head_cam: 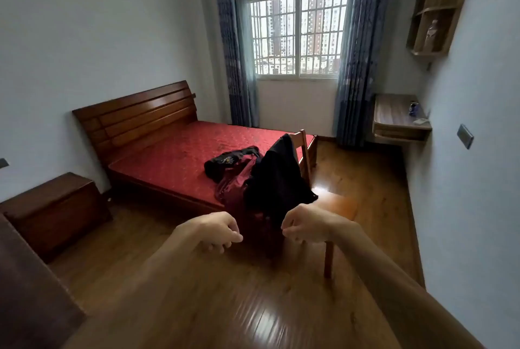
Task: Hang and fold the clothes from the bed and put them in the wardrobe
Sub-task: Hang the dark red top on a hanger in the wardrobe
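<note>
A bed [174, 151] with a bare red mattress stands against the left wall. On its near corner lies a black garment with a pale print [228, 161]. A maroon garment [237, 193] hangs over the bed's edge beside it. A larger black garment [278, 179] is draped over the back of a wooden chair [302, 143] at the bed's foot. My left hand [216, 231] and my right hand [305, 226] reach forward side by side just short of these clothes. Their fingers are loosely curled and hold nothing. No wardrobe is in sight.
A brown nightstand [53, 208] stands left of the bed, and dark wooden furniture [28, 292] fills the lower left corner. On the right wall hang a small desk [399, 120] and a shelf unit [433, 10]. A curtained window [298, 25] is behind the bed. Wooden floor [225, 306] lies in front of me.
</note>
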Available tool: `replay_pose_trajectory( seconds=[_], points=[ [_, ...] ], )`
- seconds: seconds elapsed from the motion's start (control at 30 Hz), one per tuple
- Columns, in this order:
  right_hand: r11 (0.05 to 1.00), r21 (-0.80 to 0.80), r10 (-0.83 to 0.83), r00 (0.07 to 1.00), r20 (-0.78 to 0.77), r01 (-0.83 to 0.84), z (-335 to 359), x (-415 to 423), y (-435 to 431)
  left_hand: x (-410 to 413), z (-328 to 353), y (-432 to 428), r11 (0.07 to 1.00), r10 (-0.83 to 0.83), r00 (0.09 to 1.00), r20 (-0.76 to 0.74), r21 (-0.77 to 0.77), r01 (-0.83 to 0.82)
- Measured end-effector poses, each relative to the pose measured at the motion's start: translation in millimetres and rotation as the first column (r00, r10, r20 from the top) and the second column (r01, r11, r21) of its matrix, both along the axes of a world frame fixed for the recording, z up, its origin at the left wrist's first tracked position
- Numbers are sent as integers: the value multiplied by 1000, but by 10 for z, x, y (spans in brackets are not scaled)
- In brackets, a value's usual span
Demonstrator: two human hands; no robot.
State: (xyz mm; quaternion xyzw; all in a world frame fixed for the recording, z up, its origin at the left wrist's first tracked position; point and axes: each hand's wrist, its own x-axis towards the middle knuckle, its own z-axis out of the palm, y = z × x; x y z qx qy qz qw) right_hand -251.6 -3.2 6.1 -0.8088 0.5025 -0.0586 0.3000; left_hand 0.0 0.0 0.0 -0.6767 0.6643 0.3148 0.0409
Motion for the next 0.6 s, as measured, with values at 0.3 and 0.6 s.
replay_pose_trajectory(
  seconds=[0.3, 0.6],
  points=[
    [998, -36, 41, 995, -89, -45, 4, 750, -690, 609, 77, -534, 997, 15, 1000, -10, -78, -16],
    [982, -102, 144, 982, -120, -156, 187, 1901, -1449, 1560, 159, -1081, 993, 60, 993, -103, -91, -70]
  ],
)
